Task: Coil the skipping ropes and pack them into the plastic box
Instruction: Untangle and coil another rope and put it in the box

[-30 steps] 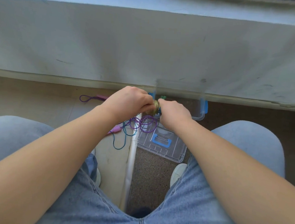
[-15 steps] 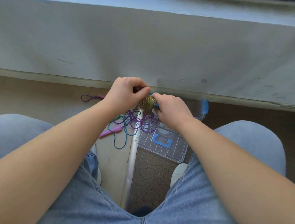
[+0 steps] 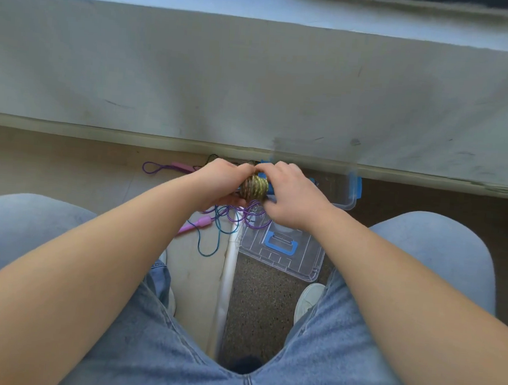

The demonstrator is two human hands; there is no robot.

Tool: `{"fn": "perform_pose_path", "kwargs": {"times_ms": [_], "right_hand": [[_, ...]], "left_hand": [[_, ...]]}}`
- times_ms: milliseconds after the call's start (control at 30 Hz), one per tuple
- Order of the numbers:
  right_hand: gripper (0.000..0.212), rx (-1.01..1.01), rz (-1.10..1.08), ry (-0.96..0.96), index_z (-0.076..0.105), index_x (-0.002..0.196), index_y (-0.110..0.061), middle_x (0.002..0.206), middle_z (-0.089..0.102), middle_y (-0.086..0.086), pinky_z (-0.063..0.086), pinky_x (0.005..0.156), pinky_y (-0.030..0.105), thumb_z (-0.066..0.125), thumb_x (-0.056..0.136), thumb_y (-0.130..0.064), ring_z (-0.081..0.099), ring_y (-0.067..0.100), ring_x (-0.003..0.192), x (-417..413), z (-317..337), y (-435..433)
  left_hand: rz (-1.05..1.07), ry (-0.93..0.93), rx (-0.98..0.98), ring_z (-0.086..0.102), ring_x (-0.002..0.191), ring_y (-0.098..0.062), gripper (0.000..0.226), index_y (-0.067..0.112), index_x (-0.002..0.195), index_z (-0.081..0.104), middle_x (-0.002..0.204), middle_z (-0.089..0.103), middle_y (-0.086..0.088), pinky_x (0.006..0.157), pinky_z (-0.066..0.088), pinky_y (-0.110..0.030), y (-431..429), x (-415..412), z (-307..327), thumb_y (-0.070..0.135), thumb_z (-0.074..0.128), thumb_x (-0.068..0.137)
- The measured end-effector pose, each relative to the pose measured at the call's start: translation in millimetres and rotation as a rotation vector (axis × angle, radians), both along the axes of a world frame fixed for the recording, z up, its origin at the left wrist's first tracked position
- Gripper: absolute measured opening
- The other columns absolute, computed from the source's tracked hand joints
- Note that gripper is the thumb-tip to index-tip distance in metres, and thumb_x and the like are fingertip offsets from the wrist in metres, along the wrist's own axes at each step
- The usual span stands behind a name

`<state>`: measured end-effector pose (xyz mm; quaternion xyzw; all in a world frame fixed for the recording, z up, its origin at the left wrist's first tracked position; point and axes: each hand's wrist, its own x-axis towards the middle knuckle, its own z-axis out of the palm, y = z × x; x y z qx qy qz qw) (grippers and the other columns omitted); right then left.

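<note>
Gripped a tight, yellow-green coiled rope [image 3: 254, 188] from both sides: left hand [image 3: 220, 185] curled round one end, right hand [image 3: 296, 200] clamped on the other with fingers bent over the top. Held it above the floor [image 3: 66, 171], just in front of a clear plastic box [image 3: 347, 201] with blue clips (contents hidden behind the right hand, so could not tell what lay inside). Saw the clear lid [image 3: 286, 261] lying flat on the floor below the right wrist, blue handle up. Saw a purple rope [image 3: 246, 219] and a teal rope [image 3: 212, 246] tangled together beneath the hands, purple loops touching the lid's far edge. Noted a pink handle [image 3: 197, 224] just left of that tangle and a second pink handle [image 3: 181, 167] farther off near the wall, trailing a purple loop. Sat in blue jeans [image 3: 354, 367], one white shoe [image 3: 308, 300] showing near the lid.
</note>
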<state>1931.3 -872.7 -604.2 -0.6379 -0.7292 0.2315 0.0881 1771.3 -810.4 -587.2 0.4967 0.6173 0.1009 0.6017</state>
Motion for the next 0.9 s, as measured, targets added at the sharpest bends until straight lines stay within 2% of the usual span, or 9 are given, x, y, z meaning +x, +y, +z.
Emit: {"fn": "perform_pose_path", "kwargs": {"times_ms": [67, 200, 300, 367, 533, 633, 767, 900], "right_hand": [[0.07, 0.003, 0.011, -0.023, 0.038, 0.147, -0.029, 0.129, 0.051, 0.001, 0.042, 0.1, 0.049, 0.056, 0.082, -0.043, 0.042, 0.026, 0.123, -3, 3, -2], [0.062, 0.163, -0.057, 0.146, 0.056, 0.135, -0.027, 0.119, 0.063, -0.004, 0.045, 0.098, 0.042, 0.061, 0.083, -0.061, 0.054, 0.02, 0.115, -11, 6, -3], [0.048, 0.153, -0.138, 0.243, 0.067, 0.129, -0.026, 0.116, 0.07, 0.0, 0.048, 0.097, 0.04, 0.071, 0.086, -0.048, 0.062, 0.02, 0.111, -10, 3, 0], [0.041, 0.145, -0.216, 0.255, 0.071, 0.125, -0.028, 0.117, 0.073, 0.001, 0.049, 0.095, 0.039, 0.071, 0.088, -0.045, 0.063, 0.021, 0.111, -8, 4, 1], [0.03, 0.095, -0.334, 0.366, 0.073, 0.117, -0.041, 0.11, 0.076, -0.01, 0.052, 0.093, 0.032, 0.068, 0.088, -0.039, 0.066, 0.014, 0.106, -3, 7, 3], [0.027, 0.071, -0.398, 0.447, 0.075, 0.111, -0.042, 0.099, 0.078, -0.011, 0.052, 0.083, 0.026, 0.068, 0.087, -0.034, 0.066, 0.005, 0.09, 0, 8, 2], [0.024, 0.097, -0.524, 0.591, 0.079, 0.109, -0.029, 0.106, 0.077, -0.01, 0.052, 0.093, 0.025, 0.074, 0.085, -0.028, 0.067, 0.0, 0.1, 4, 11, 6], [0.024, 0.095, -0.544, 0.631, 0.079, 0.108, -0.024, 0.106, 0.077, -0.007, 0.052, 0.096, 0.026, 0.075, 0.084, -0.024, 0.067, 0.001, 0.101, 4, 12, 7]], "left_hand": [[0.031, 0.02, -0.012, 0.075, 0.076, -0.03, 0.031, 0.001, 0.102, 0.069, 0.092, 0.071, -0.017, 0.082, 0.061, -0.045, -1, 0, -5, 0.028, 0.056, 0.095], [0.079, 0.036, 0.001, 0.076, 0.08, -0.031, 0.029, 0.005, 0.096, 0.072, 0.087, 0.075, -0.014, 0.078, 0.062, -0.042, -2, 1, -6, 0.027, 0.054, 0.093], [0.133, 0.011, 0.004, 0.075, 0.08, -0.033, 0.038, 0.008, 0.092, 0.072, 0.091, 0.075, -0.016, 0.08, 0.062, -0.044, -1, 4, -6, 0.042, 0.054, 0.092], [0.155, -0.029, -0.014, 0.075, 0.081, -0.033, 0.049, 0.006, 0.099, 0.069, 0.095, 0.074, -0.016, 0.082, 0.061, -0.046, 1, 6, -6, 0.051, 0.05, 0.094], [0.072, -0.099, -0.047, 0.073, 0.088, -0.035, 0.057, 0.0, 0.117, 0.06, 0.102, 0.07, -0.026, 0.077, 0.062, -0.039, 1, 11, 2, 0.05, 0.038, 0.102], [0.023, -0.162, -0.075, 0.073, 0.089, -0.037, 0.048, 0.009, 0.125, 0.054, 0.104, 0.068, -0.03, 0.079, 0.062, -0.039, -1, 11, 8, 0.048, 0.035, 0.104], [0.007, -0.246, -0.01, 0.074, 0.081, -0.031, 0.035, 0.009, 0.125, 0.051, 0.105, 0.067, -0.025, 0.073, 0.062, -0.033, -2, 12, 11, 0.037, 0.049, 0.103], [0.091, -0.265, 0.065, 0.075, 0.072, -0.025, 0.018, 0.003, 0.107, 0.058, 0.099, 0.07, -0.024, 0.066, 0.061, -0.026, -4, 10, 6, 0.02, 0.06, 0.099]]}}
